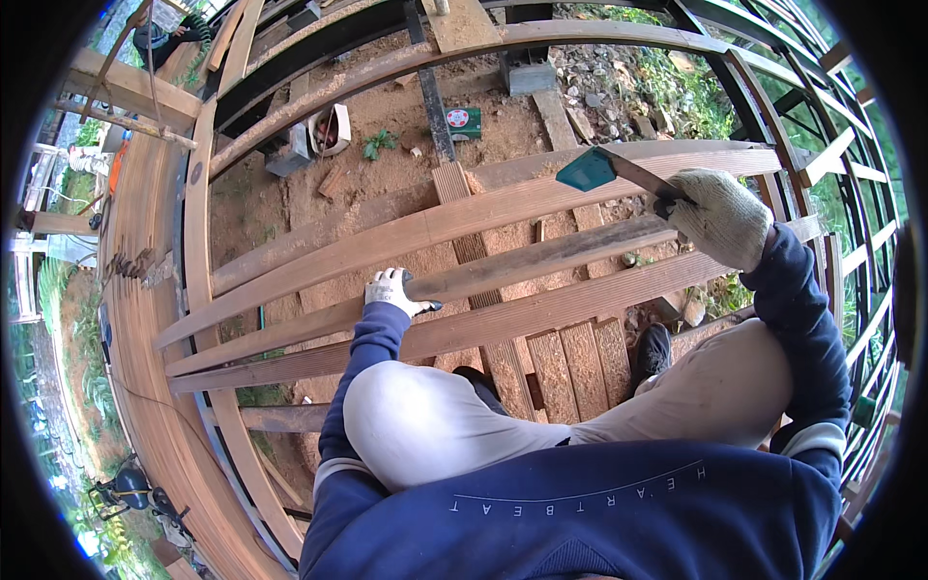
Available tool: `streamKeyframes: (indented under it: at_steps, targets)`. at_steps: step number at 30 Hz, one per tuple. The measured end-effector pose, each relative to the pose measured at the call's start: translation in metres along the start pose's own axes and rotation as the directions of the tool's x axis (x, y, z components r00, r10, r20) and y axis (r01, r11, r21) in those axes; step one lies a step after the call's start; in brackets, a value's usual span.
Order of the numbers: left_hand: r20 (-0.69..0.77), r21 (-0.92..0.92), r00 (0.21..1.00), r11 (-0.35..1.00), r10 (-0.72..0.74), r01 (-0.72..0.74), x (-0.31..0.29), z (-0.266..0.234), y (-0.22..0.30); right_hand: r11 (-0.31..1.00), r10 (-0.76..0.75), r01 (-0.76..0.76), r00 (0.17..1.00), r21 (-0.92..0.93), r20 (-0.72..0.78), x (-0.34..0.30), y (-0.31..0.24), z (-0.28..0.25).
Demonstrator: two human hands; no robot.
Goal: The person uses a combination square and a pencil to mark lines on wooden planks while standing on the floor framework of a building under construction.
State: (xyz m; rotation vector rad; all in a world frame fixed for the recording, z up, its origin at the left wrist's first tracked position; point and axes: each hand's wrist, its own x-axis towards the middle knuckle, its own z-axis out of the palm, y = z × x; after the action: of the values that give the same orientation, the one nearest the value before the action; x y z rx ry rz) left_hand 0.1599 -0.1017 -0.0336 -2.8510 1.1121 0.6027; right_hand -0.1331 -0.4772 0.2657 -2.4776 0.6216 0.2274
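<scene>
The person's left hand [391,292], in a pale glove, lies on the middle plank [551,259], thumb spread rightward; whether the fingers clasp the timber or only press on it cannot be told. The gloved right hand [720,220] is clenched around a teal-ended hand tool [587,170] of unclear kind, whose flat teal end points leftward and away from the body.

The key relation is between hands and plank: its long axis runs from beyond the left hand's left side, under that hand, rightward and slightly away toward the right hand. The left hand is nearer, in contact; the right appears above the plank's right stretch, the gap between them unreadable.

Just beyond the left hand runs the far plank [483,215], which the teal end overlaps in view; on the near side is a grooved plank [541,309]. Well left of both hands lie long stacked boards [145,290].
</scene>
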Motion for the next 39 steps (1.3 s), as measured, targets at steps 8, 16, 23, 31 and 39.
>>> streamKeyframes:
  at_steps: [8, 16, 23, 31, 39]
  targets:
    - [-0.131, -0.03, 0.991, 0.998, 0.042, -0.047, -0.012, 0.02, -0.008, 0.983, -0.03, 0.024, 0.999, 0.183, 0.027, 0.015, 0.022, 0.013]
    - [-0.007, -0.812, 0.921, 0.536, 0.389, -0.233, 0.048, -0.114, 0.067, 0.753, 0.089, -0.268, 0.946, 0.601, 0.311, 0.046, -0.004, 0.052]
    - [0.031, -0.944, 0.706, -0.21, 0.707, 0.253, 0.121, -0.169, 0.164, 0.605, 0.017, -0.307, 0.928, 0.735, 0.373, 0.057, 0.002, 0.089]
    - [-0.074, -0.589, 0.918, 0.726, 0.391, -0.356, 0.136, -0.101, 0.216, 0.223, 0.076, -0.3, 0.954, 0.928, 0.29, 0.057, 0.043, 0.153]
    - [0.138, -0.153, 0.975, 0.976, 0.174, -0.153, 0.139, -0.073, 0.133, 0.761, 0.116, 0.095, 0.953, 0.642, -0.278, 0.051, 0.119, 0.188]
